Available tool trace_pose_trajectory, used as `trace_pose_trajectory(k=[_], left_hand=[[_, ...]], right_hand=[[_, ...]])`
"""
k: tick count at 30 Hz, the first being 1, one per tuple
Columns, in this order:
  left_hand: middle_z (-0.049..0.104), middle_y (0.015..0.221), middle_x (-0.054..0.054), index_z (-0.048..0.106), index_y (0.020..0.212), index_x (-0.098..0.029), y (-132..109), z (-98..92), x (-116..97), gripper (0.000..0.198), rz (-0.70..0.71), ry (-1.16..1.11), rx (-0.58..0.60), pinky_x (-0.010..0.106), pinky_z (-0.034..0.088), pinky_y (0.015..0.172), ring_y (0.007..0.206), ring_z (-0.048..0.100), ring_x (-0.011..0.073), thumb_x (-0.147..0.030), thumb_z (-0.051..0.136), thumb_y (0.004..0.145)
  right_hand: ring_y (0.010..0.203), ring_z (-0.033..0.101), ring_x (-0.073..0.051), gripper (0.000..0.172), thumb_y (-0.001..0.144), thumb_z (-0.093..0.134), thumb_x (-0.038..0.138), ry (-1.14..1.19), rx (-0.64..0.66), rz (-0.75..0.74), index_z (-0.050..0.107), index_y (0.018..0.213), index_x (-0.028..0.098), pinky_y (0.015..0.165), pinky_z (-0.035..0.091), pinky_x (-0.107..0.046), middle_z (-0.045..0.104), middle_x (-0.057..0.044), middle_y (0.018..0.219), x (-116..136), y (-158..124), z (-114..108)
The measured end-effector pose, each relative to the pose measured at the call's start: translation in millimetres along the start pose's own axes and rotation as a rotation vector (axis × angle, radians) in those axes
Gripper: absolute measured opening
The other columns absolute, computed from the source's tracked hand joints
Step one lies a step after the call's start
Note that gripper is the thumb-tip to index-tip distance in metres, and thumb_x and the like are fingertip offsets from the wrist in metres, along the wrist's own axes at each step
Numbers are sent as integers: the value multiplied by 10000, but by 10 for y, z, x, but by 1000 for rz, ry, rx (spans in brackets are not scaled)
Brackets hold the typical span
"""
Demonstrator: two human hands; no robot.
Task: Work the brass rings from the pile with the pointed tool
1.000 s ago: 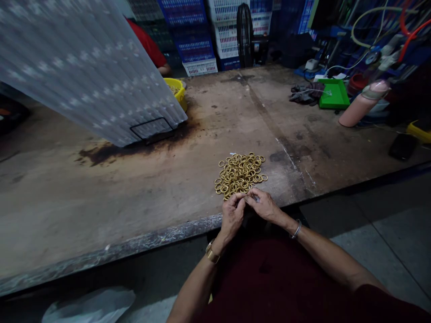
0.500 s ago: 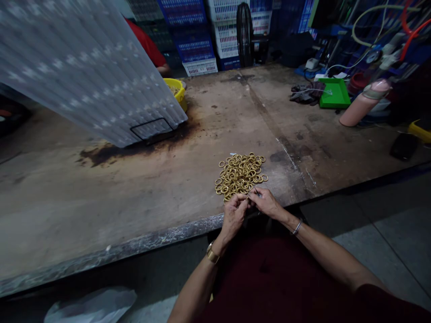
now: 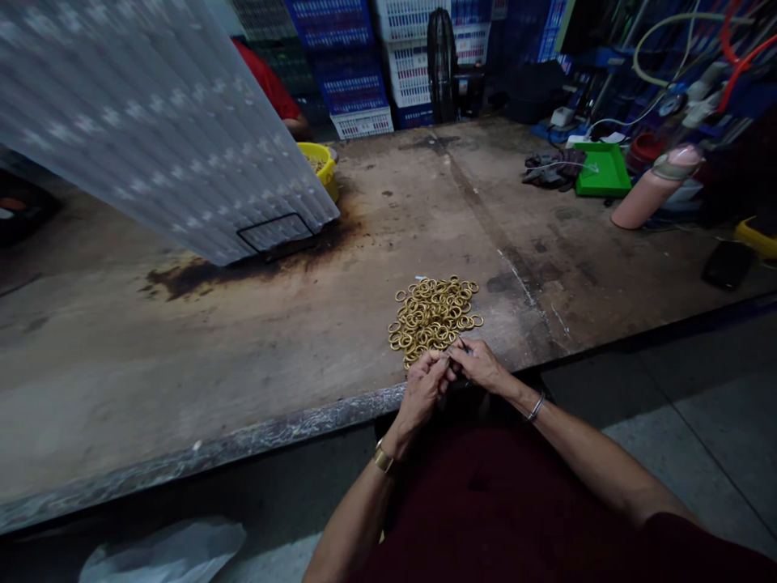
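Rings (image 3: pixel 432 314) lie heaped on the table (image 3: pixel 273 340), far of both hands. The right hand (image 3: pixel 484 367) grips a thin dark tool (image 3: pixel 464 346); the left hand (image 3: pixel 422 389) pinches closed, contents hidden. Such small work wants both hands steady.

Rings (image 3: pixel 434 316) brassy metal, slight sheen; tabletop (image 3: pixel 291 340) matt wood

On my feed, a ribbed grey panel (image 3: pixel 163 138) slants over the left of the stained bench (image 3: pixel 200 356). Past it I see a co-worker's red sleeve (image 3: pixel 262 77). Blue crates (image 3: pixel 350 91) and white crates (image 3: pixel 413 74) are stacked behind a black fan (image 3: pixel 442 69). To my right, a pink bottle (image 3: pixel 649 198) is near a green tray (image 3: pixel 617 176); a pale plastic bag (image 3: pixel 167 557) shows lower left.
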State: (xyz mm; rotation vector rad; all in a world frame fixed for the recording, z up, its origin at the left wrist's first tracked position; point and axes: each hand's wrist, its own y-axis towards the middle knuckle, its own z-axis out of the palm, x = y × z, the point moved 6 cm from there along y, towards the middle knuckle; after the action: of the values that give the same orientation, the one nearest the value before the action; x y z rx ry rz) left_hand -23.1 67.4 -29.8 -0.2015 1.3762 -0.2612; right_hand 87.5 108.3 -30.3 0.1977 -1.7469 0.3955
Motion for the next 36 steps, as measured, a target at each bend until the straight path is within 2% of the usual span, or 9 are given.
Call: trace_pose_trajectory(k=[8,12,16,20,29,36], left_hand=[[551,617,-44,516,767,-166,-35,7,82,368,-11,-110,3,159,241,386,409,360,29,-504,657,732],[565,634,-44,516,811,-175,-77,-20,80,340,15,-140,-5,151,245,386,419,374,32,-487,640,761],[570,641,-38,522,819,-174,-96,-48,27,337,57,-118,-30,154,262,393,433,390,35,-490,630,772],[565,620,-39,516,792,-172,-104,-41,-21,363,67,-96,-45,161,264,395,428,380,36,-511,640,750],[560,590,-40,522,769,-177,-114,-49,-77,367,66,-37,-89,179,270,412,420,370,44,-519,647,723],[558,580,-40,514,751,-179,-118,-55,-57,355,56,9,-92,179,280,413,419,376,48,-516,626,735]], right_hand=[[485,398,-84,269,810,472,387,-43,-50,-19,495,626,192,503,331,-211,482,47,524,2,2,-37],[575,460,-104,207,830,453,313,-249,-155,-127,545,694,187,588,365,-219,536,20,609,92,-20,-125],[605,491,-117,103,797,480,187,-579,-34,-252,579,766,190,600,337,-225,596,-9,679,175,-109,-35],[638,523,-136,172,724,475,86,-755,70,-288,585,806,189,595,313,-232,615,-20,700,151,-183,74],[662,537,-143,216,705,449,68,-809,78,-291,573,837,187,612,313,-235,624,-24,728,101,-174,108],[662,527,-146,176,723,463,87,-815,61,-255,569,817,190,604,303,-238,615,-25,724,111,-165,119]])
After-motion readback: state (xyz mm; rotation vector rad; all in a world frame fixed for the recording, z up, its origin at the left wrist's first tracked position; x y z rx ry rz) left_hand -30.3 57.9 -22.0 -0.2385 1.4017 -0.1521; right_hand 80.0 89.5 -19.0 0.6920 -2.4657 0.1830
